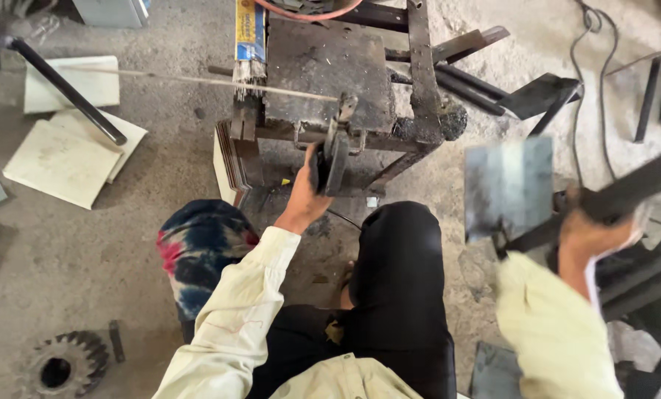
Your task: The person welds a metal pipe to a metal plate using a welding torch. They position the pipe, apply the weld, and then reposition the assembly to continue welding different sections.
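Now electrode holder (336,151) gripped — left fingers (310,171) around it

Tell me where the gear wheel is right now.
In the head view, the gear wheel lies on the floor at bottom left, beside the person's left sleeve, below the pale tiles.

The left hand (308,193) reaches forward from a pale sleeve, fingers closed around the electrode holder (332,159), just below the metal stand (330,70). The right hand (589,233) (blurred) is raised well right of the stand, fist clenched around a dark bar (633,185).
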